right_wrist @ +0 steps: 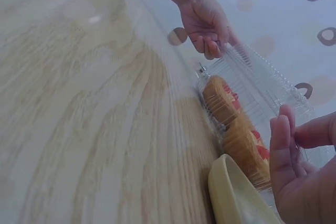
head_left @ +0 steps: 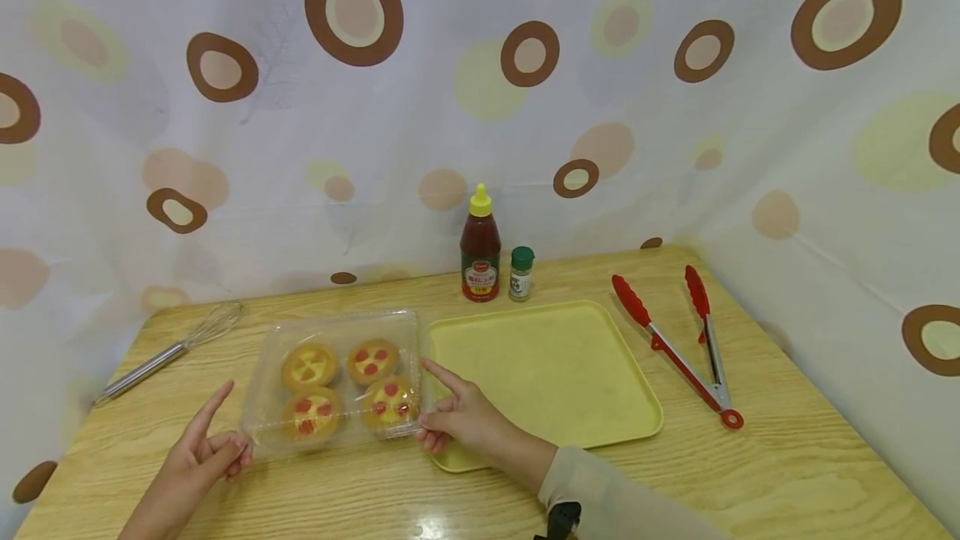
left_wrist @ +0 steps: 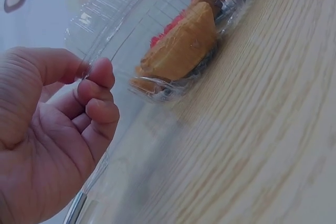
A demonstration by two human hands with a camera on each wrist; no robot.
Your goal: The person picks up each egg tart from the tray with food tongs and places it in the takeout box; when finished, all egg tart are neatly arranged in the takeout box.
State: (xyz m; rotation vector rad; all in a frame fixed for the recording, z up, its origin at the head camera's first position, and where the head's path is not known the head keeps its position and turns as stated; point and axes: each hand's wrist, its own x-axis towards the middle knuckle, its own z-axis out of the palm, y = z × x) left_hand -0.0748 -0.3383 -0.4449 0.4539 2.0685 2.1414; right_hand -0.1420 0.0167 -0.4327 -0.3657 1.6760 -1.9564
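A clear plastic clamshell box (head_left: 342, 330) lies on the table with several small round tarts (head_left: 309, 367) inside, topped with red or yellow pieces. At its near left corner my left hand (head_left: 197, 458) pinches the plastic edge between thumb and fingers, the index finger pointing forward. My right hand (head_left: 474, 425) pinches the near right corner the same way. In the left wrist view the lid's edge (left_wrist: 100, 27) stands raised above the tarts. From the right wrist view, both hands hold the lid's front edge (right_wrist: 252, 72).
A yellow tray (head_left: 540, 373) lies right of the box, partly under my right forearm. Behind it stand a red sauce bottle (head_left: 481, 261) and a green-capped spice jar (head_left: 521, 275). Red-tipped tongs (head_left: 686, 365) lie spread at right, a whisk (head_left: 172, 350) at left. A patterned curtain backs the table.
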